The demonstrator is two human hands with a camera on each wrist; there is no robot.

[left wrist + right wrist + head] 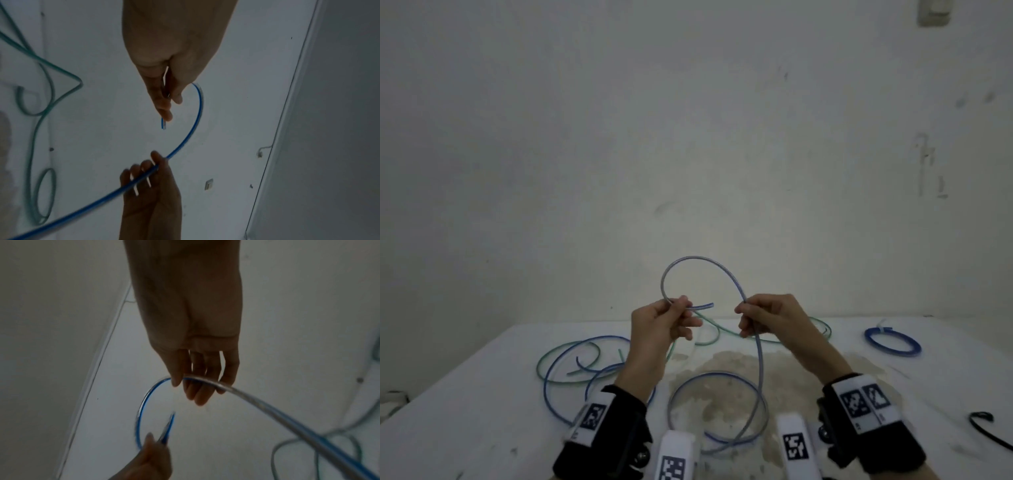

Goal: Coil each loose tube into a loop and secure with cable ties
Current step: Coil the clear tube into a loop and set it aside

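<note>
A clear tube with a blue stripe [698, 260] arches above the table between both hands. My left hand [671, 318] pinches it near its free end, which sticks out to the right [705, 306]. My right hand [753, 318] grips the same tube further along; from there it drops to the table and curls into a loose ring [719, 411]. In the left wrist view the left hand [166, 97] holds the tube end [163, 125] and the right hand [152, 170] grips the blue tube [191, 129]. In the right wrist view the right hand [197, 382] holds the tube [267, 407].
Loose green and blue tubes [571, 363] lie tangled on the white table [482, 411] at left and behind the hands. A coiled blue tube, tied [892, 342], lies at far right. A black cable [986, 428] sits near the right edge. A wall stands close behind.
</note>
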